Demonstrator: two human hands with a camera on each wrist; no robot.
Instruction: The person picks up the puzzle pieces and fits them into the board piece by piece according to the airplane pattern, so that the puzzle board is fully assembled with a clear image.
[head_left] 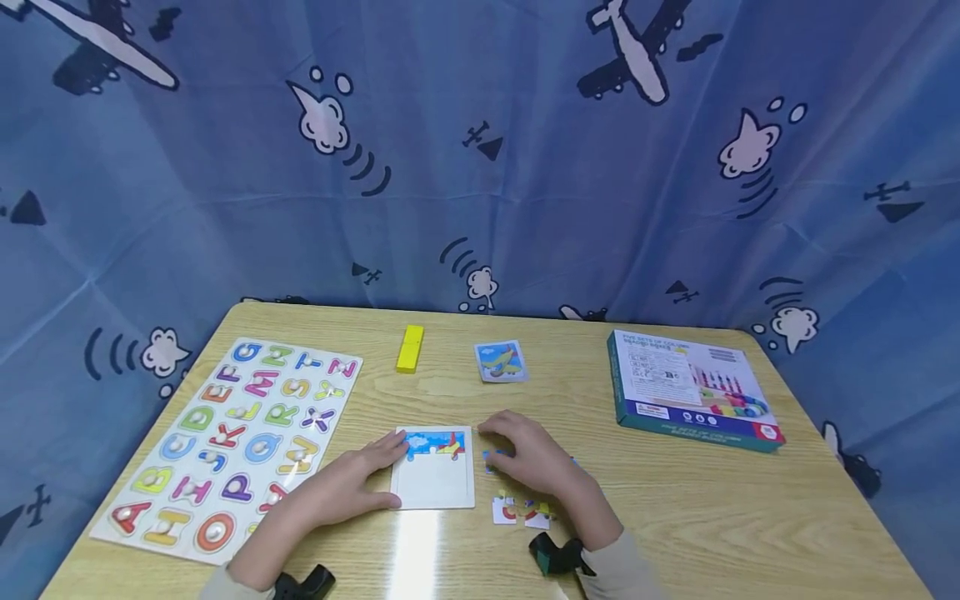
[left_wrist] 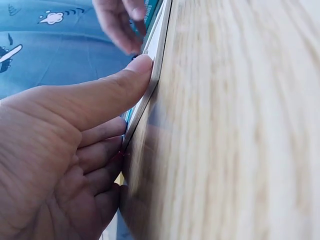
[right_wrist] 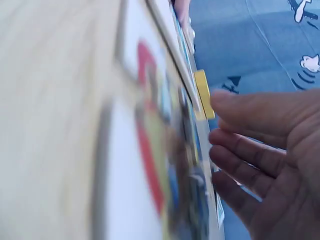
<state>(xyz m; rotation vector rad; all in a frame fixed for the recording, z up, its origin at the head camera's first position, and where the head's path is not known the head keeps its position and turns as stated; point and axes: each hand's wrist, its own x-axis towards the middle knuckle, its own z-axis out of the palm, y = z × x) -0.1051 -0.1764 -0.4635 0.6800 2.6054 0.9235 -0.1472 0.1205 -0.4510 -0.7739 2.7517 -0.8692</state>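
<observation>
A square white puzzle tray (head_left: 433, 485) lies on the table, with joined pieces (head_left: 435, 444) of a blue sky and a red and yellow plane along its far edge. My left hand (head_left: 348, 483) rests at its left side, thumb at the near end and fingertips over the far corner. In the left wrist view the thumb (left_wrist: 112, 92) touches the tray's edge. Over loose pieces just right of the tray, my right hand (head_left: 534, 454) hovers with relaxed fingers and nothing visible in its grasp. It partly covers a blue piece (head_left: 491, 461); nearer me lie white-based pieces (head_left: 504, 511) with red arcs.
An alphabet board (head_left: 247, 442) with knobbed letters lies left. Behind the tray are a yellow block (head_left: 409, 349) and a small plane picture card (head_left: 501, 361). A boxed set (head_left: 693, 387) lies at the right rear, before a blue patterned curtain (head_left: 480, 167).
</observation>
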